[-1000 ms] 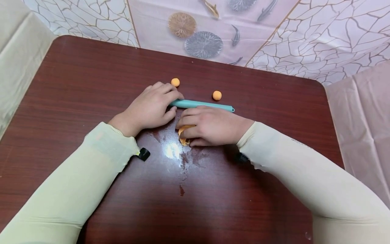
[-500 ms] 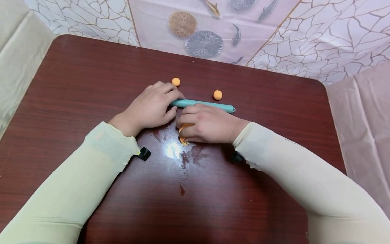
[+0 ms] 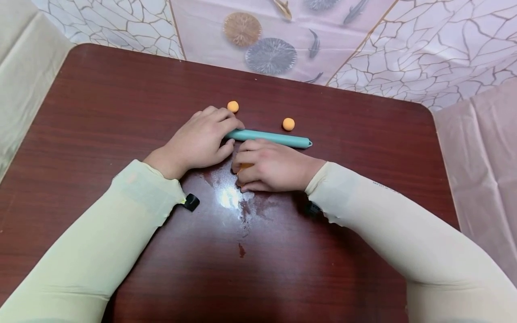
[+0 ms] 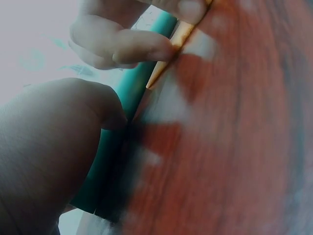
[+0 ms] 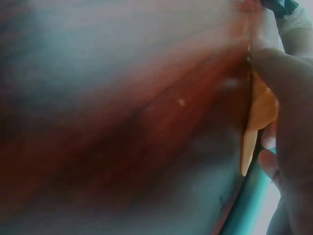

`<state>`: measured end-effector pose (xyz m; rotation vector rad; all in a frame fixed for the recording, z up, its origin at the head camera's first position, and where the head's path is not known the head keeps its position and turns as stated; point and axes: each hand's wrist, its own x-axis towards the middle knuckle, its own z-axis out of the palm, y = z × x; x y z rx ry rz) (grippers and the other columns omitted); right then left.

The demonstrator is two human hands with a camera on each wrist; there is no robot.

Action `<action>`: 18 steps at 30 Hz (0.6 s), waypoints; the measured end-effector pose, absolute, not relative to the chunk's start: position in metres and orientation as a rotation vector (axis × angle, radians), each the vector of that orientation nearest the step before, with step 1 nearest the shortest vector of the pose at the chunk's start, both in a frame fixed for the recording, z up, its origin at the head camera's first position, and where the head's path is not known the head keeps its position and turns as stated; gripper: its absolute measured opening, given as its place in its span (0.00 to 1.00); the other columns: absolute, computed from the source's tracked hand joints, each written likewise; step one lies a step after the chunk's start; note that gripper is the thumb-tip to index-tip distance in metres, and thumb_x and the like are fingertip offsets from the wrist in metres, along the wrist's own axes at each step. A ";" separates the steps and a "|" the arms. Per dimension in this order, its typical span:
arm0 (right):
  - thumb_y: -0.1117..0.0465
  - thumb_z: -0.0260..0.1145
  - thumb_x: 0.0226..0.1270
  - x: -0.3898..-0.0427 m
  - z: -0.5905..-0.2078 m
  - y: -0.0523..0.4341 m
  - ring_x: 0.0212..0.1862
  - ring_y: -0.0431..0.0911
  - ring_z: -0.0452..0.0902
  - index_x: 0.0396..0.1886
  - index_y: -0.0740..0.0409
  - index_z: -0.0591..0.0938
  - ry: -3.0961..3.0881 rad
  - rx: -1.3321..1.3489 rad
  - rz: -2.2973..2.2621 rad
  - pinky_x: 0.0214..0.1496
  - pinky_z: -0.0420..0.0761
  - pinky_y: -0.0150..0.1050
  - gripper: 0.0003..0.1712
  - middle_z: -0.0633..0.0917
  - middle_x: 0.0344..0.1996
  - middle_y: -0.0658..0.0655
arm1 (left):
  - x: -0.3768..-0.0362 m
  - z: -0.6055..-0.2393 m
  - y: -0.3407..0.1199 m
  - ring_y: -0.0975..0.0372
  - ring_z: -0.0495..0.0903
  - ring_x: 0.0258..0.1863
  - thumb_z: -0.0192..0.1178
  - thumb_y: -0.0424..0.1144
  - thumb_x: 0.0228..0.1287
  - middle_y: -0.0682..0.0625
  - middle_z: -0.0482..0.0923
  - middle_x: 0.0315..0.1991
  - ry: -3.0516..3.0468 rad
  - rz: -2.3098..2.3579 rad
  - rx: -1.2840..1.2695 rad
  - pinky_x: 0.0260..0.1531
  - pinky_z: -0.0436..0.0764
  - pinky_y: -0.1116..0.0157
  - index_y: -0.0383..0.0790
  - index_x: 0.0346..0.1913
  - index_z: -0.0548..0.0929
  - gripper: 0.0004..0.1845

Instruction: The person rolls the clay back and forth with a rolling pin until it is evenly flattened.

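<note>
A teal rolling pin [image 3: 274, 137] lies across the middle of the dark red table [image 3: 121, 103]. My left hand [image 3: 233, 134] holds the pin's left end between fingers and thumb; the left wrist view shows the thumb against the pin [image 4: 122, 112]. Just in front of the pin, my right hand [image 3: 239, 172] curls over a flattened piece of orange dough [image 3: 244, 166] and pinches its edge. Seen edge-on, the dough [image 5: 261, 110] is thin and partly hidden by the fingers. In the left wrist view the dough [image 4: 168, 61] sits under the right fingertips.
Two small orange dough balls lie beyond the pin, one [image 3: 232, 106] near my left fingers, the other [image 3: 288, 124] to the right. A pale smear [image 3: 232, 197] marks the wood in front of my hands. Patterned cloth [image 3: 282, 45] lies past the table's far edge.
My right hand has slid slightly left and further over the dough, so less orange shows. The left hand and the pin have hardly moved.
</note>
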<state>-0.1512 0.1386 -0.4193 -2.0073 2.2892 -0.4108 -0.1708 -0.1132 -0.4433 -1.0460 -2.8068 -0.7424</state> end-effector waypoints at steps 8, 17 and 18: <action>0.60 0.67 0.80 -0.149 -0.414 0.139 0.66 0.54 0.80 0.45 0.47 0.92 2.253 -2.080 -0.342 0.80 0.72 0.50 0.08 0.88 0.58 0.52 | -0.171 -0.445 -0.112 0.48 0.78 0.58 0.61 0.42 0.78 0.50 0.83 0.62 -2.810 -0.741 -1.031 0.59 0.78 0.45 0.48 0.63 0.87 0.16; 0.69 0.65 0.68 -0.147 -0.405 0.142 0.71 0.57 0.79 0.49 0.46 0.95 2.211 -2.122 -0.242 0.82 0.72 0.53 0.19 0.88 0.62 0.54 | -0.171 -0.442 -0.113 0.48 0.78 0.58 0.60 0.43 0.79 0.49 0.83 0.62 -2.817 -0.736 -1.034 0.60 0.77 0.44 0.47 0.64 0.87 0.17; 0.69 0.65 0.68 -0.147 -0.405 0.142 0.71 0.57 0.79 0.47 0.48 0.94 2.210 -2.131 -0.242 0.82 0.72 0.53 0.18 0.88 0.62 0.55 | -0.171 -0.442 -0.114 0.48 0.78 0.58 0.61 0.43 0.79 0.49 0.83 0.62 -2.818 -0.734 -1.033 0.60 0.77 0.45 0.47 0.64 0.87 0.17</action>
